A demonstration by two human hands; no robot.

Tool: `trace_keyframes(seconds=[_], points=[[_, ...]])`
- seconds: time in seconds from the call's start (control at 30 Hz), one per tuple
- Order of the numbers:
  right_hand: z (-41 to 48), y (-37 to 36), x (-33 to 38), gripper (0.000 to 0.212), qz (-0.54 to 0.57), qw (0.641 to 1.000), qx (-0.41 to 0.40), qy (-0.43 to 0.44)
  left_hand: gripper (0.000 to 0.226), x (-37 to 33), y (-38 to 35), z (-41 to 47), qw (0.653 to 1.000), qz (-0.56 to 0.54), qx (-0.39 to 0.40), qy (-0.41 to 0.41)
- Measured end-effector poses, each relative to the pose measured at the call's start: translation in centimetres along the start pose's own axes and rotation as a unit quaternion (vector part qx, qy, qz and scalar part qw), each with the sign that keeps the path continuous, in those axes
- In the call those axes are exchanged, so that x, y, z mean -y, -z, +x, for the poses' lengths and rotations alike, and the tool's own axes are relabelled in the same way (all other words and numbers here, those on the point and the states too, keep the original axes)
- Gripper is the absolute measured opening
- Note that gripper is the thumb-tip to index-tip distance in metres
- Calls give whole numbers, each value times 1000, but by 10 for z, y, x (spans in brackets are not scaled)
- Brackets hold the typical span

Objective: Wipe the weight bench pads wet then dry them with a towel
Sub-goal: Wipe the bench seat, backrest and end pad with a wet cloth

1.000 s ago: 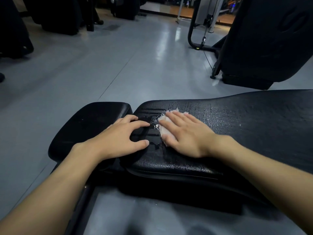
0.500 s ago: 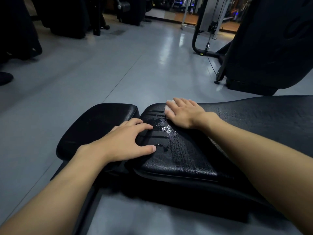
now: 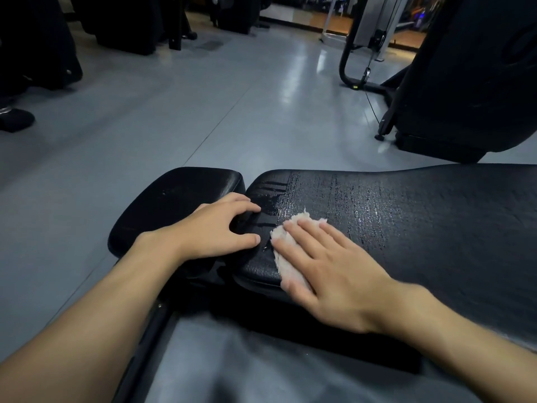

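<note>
A black weight bench lies across the view. Its long back pad point(image 3: 421, 216) glistens with wet streaks. The smaller seat pad point(image 3: 174, 199) sits to its left with a narrow gap between them. My right hand point(image 3: 334, 266) lies flat with straight fingers on a white wet cloth point(image 3: 290, 237), pressing it on the near left end of the long pad. My left hand point(image 3: 215, 231) rests over the gap, with its fingers bent on the end of the long pad and its thumb along the near edge.
Grey gym floor point(image 3: 203, 112) stretches ahead. A large black machine point(image 3: 470, 82) stands at the right behind the bench, and a cable machine frame point(image 3: 363, 48) behind it. Dark equipment point(image 3: 125, 21) lines the far left. A dark shoe point(image 3: 14, 119) shows at the left edge.
My right hand slid the cloth from the middle of the pad's end to its far edge, then back toward me to the near edge. My left hand has stayed in place.
</note>
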State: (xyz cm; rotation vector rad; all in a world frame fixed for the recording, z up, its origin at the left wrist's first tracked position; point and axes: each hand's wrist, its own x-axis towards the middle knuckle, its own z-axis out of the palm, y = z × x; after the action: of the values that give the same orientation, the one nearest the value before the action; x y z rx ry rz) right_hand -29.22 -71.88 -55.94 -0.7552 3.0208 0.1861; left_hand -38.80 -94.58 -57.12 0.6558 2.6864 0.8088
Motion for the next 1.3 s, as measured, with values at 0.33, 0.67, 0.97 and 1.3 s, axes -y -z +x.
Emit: trace_keyframes(seconds=[0.33, 0.67, 0.97, 1.3], points=[[43, 3, -21, 84, 20, 999, 39, -26, 81, 5, -3, 4, 1000, 3, -20, -21], [158, -14, -85, 65, 36, 991, 50, -121, 83, 7, -6, 0, 1000, -18, -22, -11], [135, -13, -56, 57, 37, 992, 25, -119, 74, 11, -2, -12, 999, 39, -21, 10], [34, 1, 6, 64, 2, 1000, 8, 2, 105, 25, -2, -19, 998, 53, 29, 28]])
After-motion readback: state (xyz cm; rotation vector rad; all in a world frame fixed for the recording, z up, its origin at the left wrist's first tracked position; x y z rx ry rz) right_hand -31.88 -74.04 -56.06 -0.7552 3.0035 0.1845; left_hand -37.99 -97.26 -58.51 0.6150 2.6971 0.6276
